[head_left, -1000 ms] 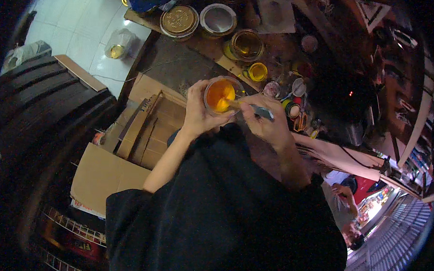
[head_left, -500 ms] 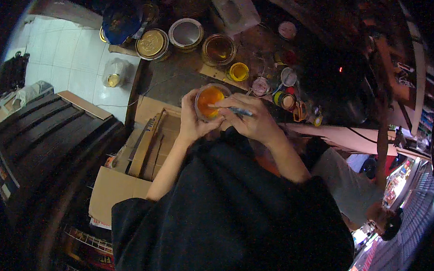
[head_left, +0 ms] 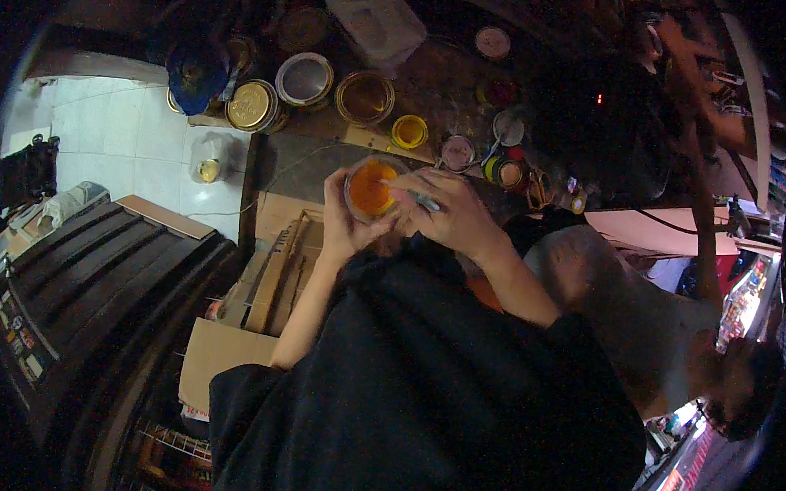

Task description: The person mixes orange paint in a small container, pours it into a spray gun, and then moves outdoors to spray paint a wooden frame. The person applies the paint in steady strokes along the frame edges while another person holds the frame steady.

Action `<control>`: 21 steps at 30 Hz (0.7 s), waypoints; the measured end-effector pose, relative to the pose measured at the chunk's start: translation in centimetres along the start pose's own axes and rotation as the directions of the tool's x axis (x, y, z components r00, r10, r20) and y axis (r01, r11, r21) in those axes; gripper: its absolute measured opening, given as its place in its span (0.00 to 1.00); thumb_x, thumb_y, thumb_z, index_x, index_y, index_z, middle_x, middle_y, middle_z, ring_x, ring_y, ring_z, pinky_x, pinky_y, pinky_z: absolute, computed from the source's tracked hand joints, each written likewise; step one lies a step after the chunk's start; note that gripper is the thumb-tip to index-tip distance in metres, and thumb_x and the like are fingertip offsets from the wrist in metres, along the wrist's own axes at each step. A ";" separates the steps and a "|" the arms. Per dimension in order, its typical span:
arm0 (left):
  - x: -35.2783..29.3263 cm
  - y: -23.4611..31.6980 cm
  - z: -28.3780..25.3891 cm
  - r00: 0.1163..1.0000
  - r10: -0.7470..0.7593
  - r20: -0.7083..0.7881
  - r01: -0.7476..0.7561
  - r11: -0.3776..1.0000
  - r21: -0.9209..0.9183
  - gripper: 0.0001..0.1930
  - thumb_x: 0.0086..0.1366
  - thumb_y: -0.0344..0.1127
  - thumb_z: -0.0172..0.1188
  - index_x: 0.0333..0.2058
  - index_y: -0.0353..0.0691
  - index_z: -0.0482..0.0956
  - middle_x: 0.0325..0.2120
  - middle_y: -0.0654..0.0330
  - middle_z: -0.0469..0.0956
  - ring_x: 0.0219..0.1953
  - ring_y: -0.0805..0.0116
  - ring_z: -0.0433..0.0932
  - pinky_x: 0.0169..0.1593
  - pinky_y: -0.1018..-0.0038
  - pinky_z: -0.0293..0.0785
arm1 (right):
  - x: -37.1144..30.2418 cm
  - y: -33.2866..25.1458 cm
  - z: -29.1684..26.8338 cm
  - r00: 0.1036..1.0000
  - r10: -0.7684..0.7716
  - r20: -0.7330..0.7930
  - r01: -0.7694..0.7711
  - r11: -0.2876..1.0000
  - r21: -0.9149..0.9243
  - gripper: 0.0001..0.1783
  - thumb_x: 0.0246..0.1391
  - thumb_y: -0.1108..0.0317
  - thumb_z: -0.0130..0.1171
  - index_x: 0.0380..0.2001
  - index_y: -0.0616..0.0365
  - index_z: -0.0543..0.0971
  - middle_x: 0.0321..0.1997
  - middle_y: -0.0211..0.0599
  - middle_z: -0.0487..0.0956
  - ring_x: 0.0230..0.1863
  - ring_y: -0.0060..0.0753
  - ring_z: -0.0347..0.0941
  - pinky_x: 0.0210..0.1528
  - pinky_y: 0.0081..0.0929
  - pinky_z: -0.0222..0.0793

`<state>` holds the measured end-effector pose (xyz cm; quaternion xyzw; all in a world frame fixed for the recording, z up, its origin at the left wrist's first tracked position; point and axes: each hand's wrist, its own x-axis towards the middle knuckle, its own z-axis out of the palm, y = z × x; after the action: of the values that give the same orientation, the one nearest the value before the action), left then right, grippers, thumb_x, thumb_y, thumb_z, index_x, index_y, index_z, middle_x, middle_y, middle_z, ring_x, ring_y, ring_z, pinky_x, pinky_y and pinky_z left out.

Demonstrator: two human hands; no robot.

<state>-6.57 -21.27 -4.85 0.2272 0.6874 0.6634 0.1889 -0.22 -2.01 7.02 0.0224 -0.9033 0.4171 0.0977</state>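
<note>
My left hand [head_left: 340, 230] is wrapped round a clear cup [head_left: 371, 191] that holds orange liquid. Over the cup's right side, my right hand [head_left: 456, 211] grips a slim tool with a bluish-grey handle [head_left: 424, 201]. Its tip points into the cup, and I cannot make out what kind of tool it is. Just beyond the cup, a small yellow pot [head_left: 409, 132] and a small tub of pinkish stuff [head_left: 457, 152] stand on the dark worktop [head_left: 301, 160].
Lidded round cans [head_left: 252, 106] and an open can of brownish liquid [head_left: 364, 98] line the far side. Scissors [head_left: 540, 194] lie right of the small pots. Cardboard boxes [head_left: 220, 361] are at my left, and another person [head_left: 617, 288] is close on my right.
The view has shifted slightly, so the cans appear further left. Both hands still hold the cup and the slim tool. The person on my right appears nearer.
</note>
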 end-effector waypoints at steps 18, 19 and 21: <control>1.4 2.0 6.0 0.999 0.038 -0.020 -0.037 0.998 0.050 0.51 0.44 0.42 0.85 0.60 0.36 0.58 0.54 0.51 0.68 0.58 0.59 0.72 0.62 0.63 0.70 | -1.6 1.6 -5.8 0.984 -0.137 -0.112 0.134 0.990 -0.031 0.08 0.61 0.68 0.65 0.41 0.60 0.83 0.41 0.42 0.85 0.42 0.48 0.84 0.45 0.37 0.80; 1.5 2.4 6.1 0.998 0.052 -0.020 -0.050 0.992 0.115 0.51 0.44 0.42 0.85 0.60 0.36 0.58 0.55 0.51 0.68 0.58 0.59 0.72 0.62 0.63 0.70 | -1.7 1.3 -6.2 0.995 -0.069 -0.076 0.070 0.998 0.004 0.08 0.60 0.69 0.65 0.41 0.60 0.83 0.41 0.42 0.85 0.43 0.48 0.84 0.46 0.38 0.80; 1.4 2.6 6.7 0.999 0.023 -0.025 -0.022 1.000 0.012 0.53 0.43 0.43 0.85 0.61 0.36 0.57 0.55 0.51 0.68 0.58 0.59 0.72 0.62 0.63 0.70 | -1.7 0.4 -7.4 0.998 0.063 0.004 -0.063 0.996 0.067 0.09 0.60 0.69 0.66 0.42 0.60 0.83 0.43 0.41 0.85 0.43 0.48 0.84 0.46 0.38 0.80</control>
<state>-3.78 -14.93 -2.49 0.2278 0.6911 0.6641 0.1715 2.59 3.74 11.05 -0.0025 -0.8891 0.4501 0.0826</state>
